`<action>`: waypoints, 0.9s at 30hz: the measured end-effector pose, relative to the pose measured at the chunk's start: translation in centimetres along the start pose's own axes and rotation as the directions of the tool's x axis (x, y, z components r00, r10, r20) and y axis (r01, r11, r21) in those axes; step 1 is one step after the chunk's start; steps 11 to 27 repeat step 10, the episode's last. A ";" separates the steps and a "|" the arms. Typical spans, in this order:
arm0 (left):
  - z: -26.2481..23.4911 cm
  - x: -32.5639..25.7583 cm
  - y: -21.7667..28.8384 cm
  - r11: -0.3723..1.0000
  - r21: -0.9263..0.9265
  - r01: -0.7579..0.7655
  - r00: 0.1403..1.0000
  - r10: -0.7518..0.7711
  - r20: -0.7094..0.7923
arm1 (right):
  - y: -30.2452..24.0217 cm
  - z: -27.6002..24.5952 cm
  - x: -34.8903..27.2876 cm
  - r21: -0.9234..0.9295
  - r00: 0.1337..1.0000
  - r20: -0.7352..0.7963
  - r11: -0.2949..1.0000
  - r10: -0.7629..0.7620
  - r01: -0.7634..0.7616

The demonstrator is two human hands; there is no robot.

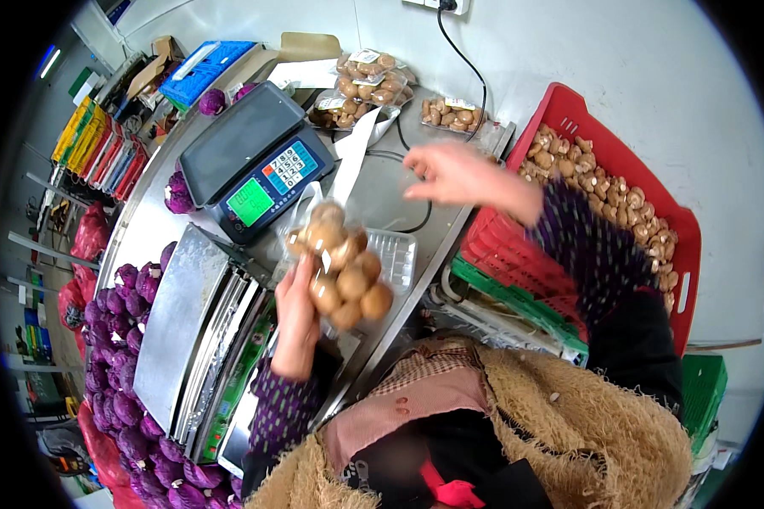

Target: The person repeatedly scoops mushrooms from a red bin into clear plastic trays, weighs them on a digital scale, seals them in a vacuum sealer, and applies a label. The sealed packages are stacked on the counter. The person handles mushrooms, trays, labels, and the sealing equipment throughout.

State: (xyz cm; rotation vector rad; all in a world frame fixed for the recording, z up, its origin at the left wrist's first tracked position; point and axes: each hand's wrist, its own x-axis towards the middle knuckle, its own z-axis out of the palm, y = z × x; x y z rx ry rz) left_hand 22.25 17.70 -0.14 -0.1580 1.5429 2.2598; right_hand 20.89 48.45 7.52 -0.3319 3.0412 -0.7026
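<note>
Left hand (pixel 295 327): grips wrapped mushroom tray (pixel 341 270), tilted up off the counter.
Right hand (pixel 454 174): open, empty, reaching far-right toward mushroom crate (pixel 688 246).

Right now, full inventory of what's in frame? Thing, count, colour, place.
mushroom pack: one, brown in clear wrap, held up over the counter
empty tray: one, clear, on the counter behind the pack
scale: one, dark with green display, on the steel counter
wrapped packs: several, brown mushrooms, back of the counter
red crate: one, full of loose brown mushrooms, at the right
green crate: one, under the red crate
purple cabbages: many, wrapped, piled at the left
blue crate: one, far left back
left hand: grips the mushroom pack
right hand: open, raised over the counter, holds nothing
</note>
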 end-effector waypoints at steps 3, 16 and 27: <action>5.6 7.5 -4.1 0.985 -0.169 -0.030 1.000 0.031 0.000 | 9.8 0.0 5.0 -0.481 0.902 0.399 0.875 0.168 0.050; 11.4 14.8 -9.6 0.981 -0.160 0.111 0.979 -0.136 -0.153 | 20.3 4.7 7.5 -0.204 0.592 0.803 0.902 -0.068 0.380; 11.4 14.8 -9.6 0.981 -0.160 0.111 0.979 -0.136 -0.153 | 20.3 4.7 7.5 -0.204 0.592 0.803 0.902 -0.068 0.380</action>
